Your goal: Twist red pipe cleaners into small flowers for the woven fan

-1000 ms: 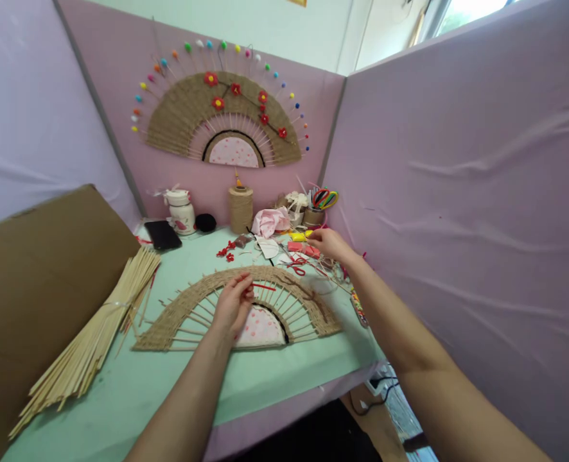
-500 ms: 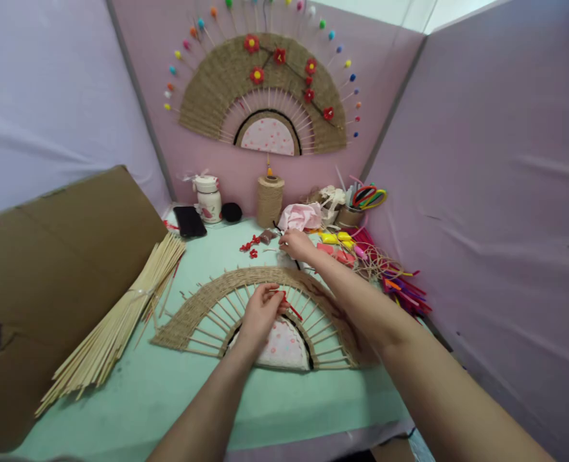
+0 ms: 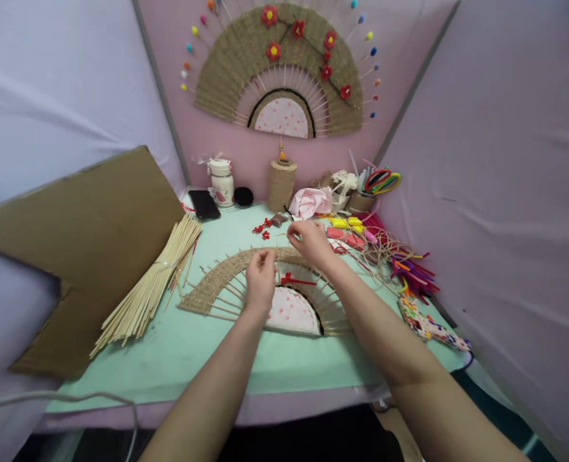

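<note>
A woven twine fan (image 3: 195, 296) with wooden ribs lies on the table. On its ribs, above the white dotted half-circle (image 3: 291, 311), rests a small red flower with a straight stem (image 3: 298, 280). Over the fan's middle is my left hand (image 3: 261, 282), its fingertips pinched together; anything in them is too small to make out. My right hand (image 3: 309, 242) is just beyond the fan's top edge, thumb and fingers also closed, with what they hold hidden. Several small red flowers (image 3: 264, 226) lie left of my right hand, by a small brown packet (image 3: 279, 220).
A bundle of thin sticks (image 3: 154, 282) and a cardboard sheet (image 3: 96, 218) are at the left. Behind stand a white bottle (image 3: 222, 183), a phone (image 3: 204, 205) and a twine spool (image 3: 282, 186). Pipe cleaners (image 3: 417, 276) lie right. A finished fan (image 3: 227, 70) hangs on the wall.
My left hand has let go of the red flower, which now lies on the fan, and has moved up toward my right hand. The camera view has tilted down and shifted left.
</note>
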{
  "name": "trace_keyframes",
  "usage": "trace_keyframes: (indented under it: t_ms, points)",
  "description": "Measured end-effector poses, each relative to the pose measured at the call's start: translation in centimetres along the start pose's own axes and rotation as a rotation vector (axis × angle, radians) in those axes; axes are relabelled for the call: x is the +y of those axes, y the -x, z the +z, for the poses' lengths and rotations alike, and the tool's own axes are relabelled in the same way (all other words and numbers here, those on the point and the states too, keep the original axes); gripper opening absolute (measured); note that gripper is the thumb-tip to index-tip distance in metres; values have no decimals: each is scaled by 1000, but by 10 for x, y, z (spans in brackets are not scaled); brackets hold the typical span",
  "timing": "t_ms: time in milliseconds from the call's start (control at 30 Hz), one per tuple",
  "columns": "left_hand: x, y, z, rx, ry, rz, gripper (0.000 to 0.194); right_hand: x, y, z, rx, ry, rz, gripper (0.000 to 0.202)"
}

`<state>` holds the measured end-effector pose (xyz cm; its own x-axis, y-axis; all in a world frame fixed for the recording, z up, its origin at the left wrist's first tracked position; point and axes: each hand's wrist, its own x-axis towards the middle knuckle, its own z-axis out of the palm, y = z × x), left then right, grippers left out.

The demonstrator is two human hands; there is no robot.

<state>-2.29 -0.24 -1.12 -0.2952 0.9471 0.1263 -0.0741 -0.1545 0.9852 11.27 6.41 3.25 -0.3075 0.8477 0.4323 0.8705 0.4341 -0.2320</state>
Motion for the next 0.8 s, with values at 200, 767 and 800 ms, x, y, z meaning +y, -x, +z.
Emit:
trace_keyframes:
  t_ms: [200,767,800]
  points:
    - [1,-1,3,-203,255,-268,42,-7,64,-12,181,-230,-105,14]
    - [2,8,10,-283,181,-224,27,-10,84,1,321,-578,90,12]
    - [3,9,11,-283,176,-210,27,-12,84,2,316,-577,97,12]
